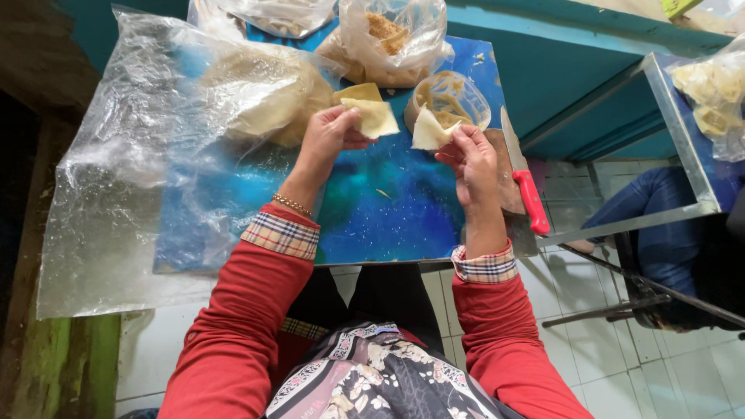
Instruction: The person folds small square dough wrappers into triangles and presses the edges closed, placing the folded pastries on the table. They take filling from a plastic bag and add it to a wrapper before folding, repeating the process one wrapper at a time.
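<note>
Left hand: we see the left hand raised over the blue table, fingers curled and pinching a pale yellow dough sheet at its left edge; a thin bracelet sits on the wrist
Right hand: the right hand is curled, thumb and fingertips nipping a folded dough piece at its lower right corner
Dough sheet: roughly square and nearly flat; it extends from the pinch toward the right, its free corner aimed at the other hand; a second sheet edge shows just behind it
Folded dough piece: roughly triangular; we read its long axis as running up and left from the fingers, tip toward the clear plastic cup
Gap: the two pieces are near each other, apart, above the table centre
Cup: holds brownish filling; just behind the right hand
Knife: a red-handled knife lies on a wooden board right of the right hand; blade away from the person
Bags: clear plastic bag of dough sheets left of the left hand; bag of filling at the far edge
</note>
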`<state>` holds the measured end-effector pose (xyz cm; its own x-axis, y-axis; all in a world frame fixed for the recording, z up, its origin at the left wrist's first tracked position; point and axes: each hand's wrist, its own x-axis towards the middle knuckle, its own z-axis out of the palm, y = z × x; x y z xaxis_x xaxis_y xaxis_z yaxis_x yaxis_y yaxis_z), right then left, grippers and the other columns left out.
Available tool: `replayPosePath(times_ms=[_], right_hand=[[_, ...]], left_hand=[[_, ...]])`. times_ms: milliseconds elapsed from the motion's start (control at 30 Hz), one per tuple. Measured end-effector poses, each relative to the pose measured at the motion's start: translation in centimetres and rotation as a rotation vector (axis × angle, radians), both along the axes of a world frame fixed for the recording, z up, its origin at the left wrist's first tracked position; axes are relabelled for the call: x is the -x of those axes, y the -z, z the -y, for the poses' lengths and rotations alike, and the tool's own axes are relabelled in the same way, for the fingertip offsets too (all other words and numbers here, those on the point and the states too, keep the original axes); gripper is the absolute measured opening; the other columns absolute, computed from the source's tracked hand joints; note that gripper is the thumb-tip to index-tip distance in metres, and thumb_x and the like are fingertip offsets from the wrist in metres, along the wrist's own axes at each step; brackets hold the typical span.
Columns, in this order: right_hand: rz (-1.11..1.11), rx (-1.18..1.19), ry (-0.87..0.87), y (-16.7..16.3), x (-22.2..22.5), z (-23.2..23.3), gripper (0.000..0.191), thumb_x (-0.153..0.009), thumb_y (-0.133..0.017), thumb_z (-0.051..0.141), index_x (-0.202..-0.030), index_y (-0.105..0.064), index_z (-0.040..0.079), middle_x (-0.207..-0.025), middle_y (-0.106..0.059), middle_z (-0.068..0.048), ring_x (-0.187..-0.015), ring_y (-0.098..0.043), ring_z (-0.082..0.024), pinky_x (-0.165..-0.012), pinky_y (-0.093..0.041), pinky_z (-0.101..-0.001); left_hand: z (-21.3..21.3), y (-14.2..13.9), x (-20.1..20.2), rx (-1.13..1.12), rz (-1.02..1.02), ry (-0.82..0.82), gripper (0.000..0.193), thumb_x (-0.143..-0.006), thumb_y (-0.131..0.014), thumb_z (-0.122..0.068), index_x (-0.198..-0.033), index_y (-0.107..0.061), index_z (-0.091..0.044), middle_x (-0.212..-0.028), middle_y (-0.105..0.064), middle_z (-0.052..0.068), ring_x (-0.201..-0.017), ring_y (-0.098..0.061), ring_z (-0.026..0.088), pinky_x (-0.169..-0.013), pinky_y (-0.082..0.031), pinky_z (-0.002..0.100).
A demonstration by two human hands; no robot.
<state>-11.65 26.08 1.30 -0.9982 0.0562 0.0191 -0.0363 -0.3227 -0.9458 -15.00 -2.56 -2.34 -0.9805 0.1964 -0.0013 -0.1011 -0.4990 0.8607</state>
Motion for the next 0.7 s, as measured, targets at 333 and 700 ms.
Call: replayPosePath(times_ms=[333,700], right_hand=[[-0.877,-1.531,-0.034,-3.6,-9.3,9.2,0.009,-0.090,-0.074,0.014,-0.098,-0.073,0.009,-0.093,-0.073,-0.008,-0.087,-0.069,-0.029,-0.086,-0.051,-0.0440],[-0.545,-1.249,0.028,-2.3,-8.8,8.1,0.023,-0.093,-0.071,0.012,-0.116,-0.073,0.009,-0.104,-0.074,-0.009,-0.086,-0.073,-0.025,-0.078,-0.058,-0.0371]], left_hand=[[0.2,0.3,1.1,-0.049,-0.006,-0.110,0.024,-0.101,-0.063,-0.022,-0.105,-0.072,-0.001,-0.088,-0.076,0.009,-0.070,-0.074,0.016,-0.063,-0.062,0.030],[0.2,0.0,0.5,-0.014,-0.030,-0.049,0.026,-0.101,-0.061,-0.025,-0.109,-0.071,-0.002,-0.094,-0.078,0.011,-0.075,-0.076,0.016,-0.067,-0.063,0.029]])
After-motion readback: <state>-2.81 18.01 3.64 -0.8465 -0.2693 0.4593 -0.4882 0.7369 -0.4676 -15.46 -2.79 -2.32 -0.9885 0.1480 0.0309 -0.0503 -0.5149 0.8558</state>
